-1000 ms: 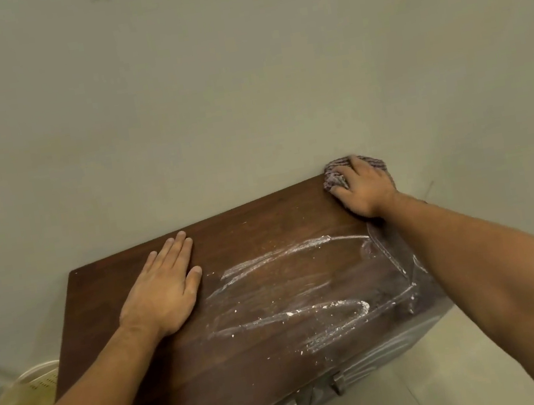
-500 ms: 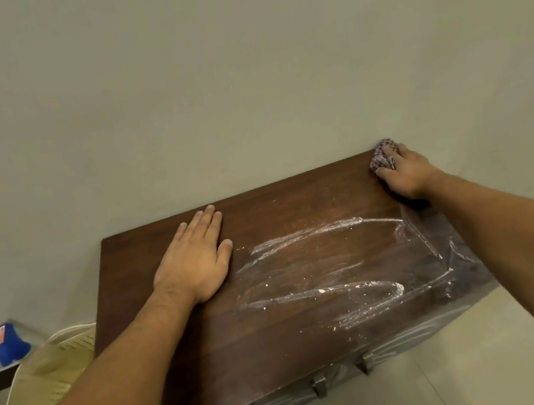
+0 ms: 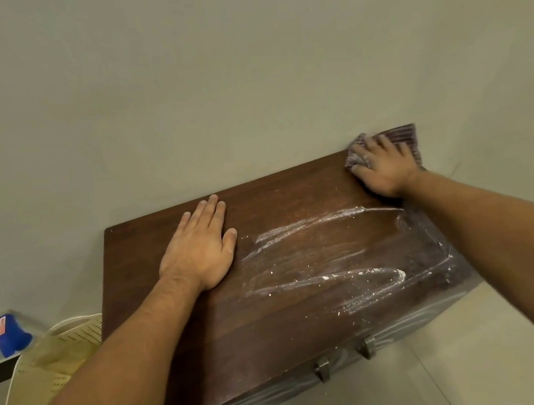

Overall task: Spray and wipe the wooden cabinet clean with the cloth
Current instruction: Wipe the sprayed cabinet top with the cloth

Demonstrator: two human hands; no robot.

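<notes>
The dark wooden cabinet (image 3: pixel 183 346) stands against a plain wall, its top streaked with white powdery smears on the right half. My right hand (image 3: pixel 387 168) presses a grey-purple ribbed cloth (image 3: pixel 405 138) onto the cabinet's far right corner, by the wall. My left hand (image 3: pixel 201 246) lies flat, palm down, fingers together, on the top's left-middle part and holds nothing. A blue spray bottle top (image 3: pixel 10 334) shows at the far left, beside the wall.
A cream perforated plastic basket (image 3: pixel 56 358) stands left of the cabinet. Two metal handles (image 3: pixel 346 357) stick out of the cabinet front. Pale floor tiles (image 3: pixel 490 359) lie to the right and in front.
The view has swung left, so the cabinet sits further right. My right hand has spread over the cloth at the far right corner. My left hand has stayed flat in place.
</notes>
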